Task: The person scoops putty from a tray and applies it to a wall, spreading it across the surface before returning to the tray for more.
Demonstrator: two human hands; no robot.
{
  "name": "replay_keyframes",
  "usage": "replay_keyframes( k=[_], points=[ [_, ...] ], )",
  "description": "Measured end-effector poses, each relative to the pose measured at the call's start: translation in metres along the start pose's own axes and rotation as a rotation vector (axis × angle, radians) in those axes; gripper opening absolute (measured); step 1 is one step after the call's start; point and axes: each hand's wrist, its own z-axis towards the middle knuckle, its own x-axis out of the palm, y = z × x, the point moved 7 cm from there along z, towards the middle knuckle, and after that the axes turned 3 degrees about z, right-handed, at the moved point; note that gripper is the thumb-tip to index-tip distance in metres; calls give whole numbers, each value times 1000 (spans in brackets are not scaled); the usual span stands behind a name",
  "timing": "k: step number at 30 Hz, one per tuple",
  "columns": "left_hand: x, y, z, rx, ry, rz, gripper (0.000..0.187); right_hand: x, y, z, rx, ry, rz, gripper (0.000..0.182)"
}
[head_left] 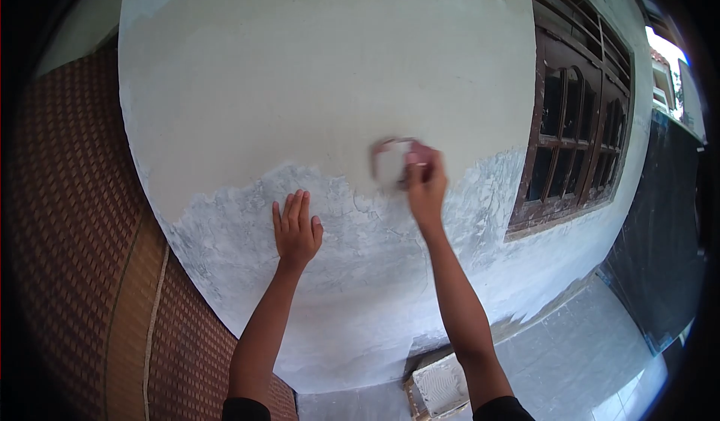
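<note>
My left hand (pixel 296 230) lies flat on the bare, bluish-white part of the wall (pixel 330 98), its fingers stretched upward and nothing in it. Up and to the right, my right hand (pixel 427 184) grips what looks like a piece of sandpaper (pixel 391 163), reddish-brown at the edges and whitish in the middle. Motion smears its outline, so the exact kind is hard to confirm. It is at the wall, near the ragged border between the smooth cream coat above and the cracked, paler surface below.
A brown wooden window (pixel 574 113) with glass panes is set in the wall on the right. Woven brown panels (pixel 82 196) run along the left. On the grey floor (pixel 555 353) below stands a whitish, rough-surfaced container (pixel 441 386). A dark panel (pixel 652 233) leans at far right.
</note>
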Motion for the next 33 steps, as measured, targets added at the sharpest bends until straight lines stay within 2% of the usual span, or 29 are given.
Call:
replay_keyframes(
  k=[2,4,6,8,10,12,14,17,18,20,22,24,25,26,28,29,30,32,33],
  points=[
    [-1,-1,-1,19,10,-14,51,16,2,-9,-176,83,-335,27],
    [-2,1,0,-2,-13,6,48,-13,-20,6,-64,-21,-292,28],
    [-4,-1,0,-12,-10,9,49,-59,-30,13,116,-251,-91,28],
    [-4,-1,2,-18,-13,8,49,-82,-25,12,51,-369,37,28],
    [-3,-2,1,-20,-5,22,49,-62,-21,5,-2,-260,55,27],
    [-4,-1,2,-5,1,1,51,-15,-23,-9,6,-19,-12,28],
    [-3,-2,1,7,8,-20,52,14,0,-20,-158,99,-389,26],
    [-3,0,-1,-6,-13,16,49,-25,-33,-2,-98,-107,-250,25],
    [-2,-1,-1,-15,-5,21,49,-41,-31,-1,79,-170,-54,28],
    [0,1,0,-26,0,27,48,-59,-23,-1,-10,-297,-151,29],
    [0,0,-1,-20,-3,28,48,-35,-25,-8,27,-149,-72,28],
    [0,0,-2,-16,-4,19,48,-4,-9,-21,-121,2,-283,27],
    [0,1,-2,-14,-11,18,48,4,-2,-25,-129,53,-408,25],
    [-1,1,-2,-13,-9,18,48,0,-11,-21,-126,52,-408,25],
    [-1,0,-2,-17,2,12,48,-36,-32,-7,-138,-173,-360,26],
    [-1,0,-2,-20,-1,14,48,-55,-32,-3,-23,-261,-152,29],
    [0,0,-2,-24,-7,17,49,-71,-29,-3,-23,-398,-86,31],
    [1,0,-1,-26,-12,19,49,-63,-24,-8,34,-384,135,31],
    [1,0,-1,-25,-10,21,49,-44,-23,-10,0,-286,44,30]
  ],
)
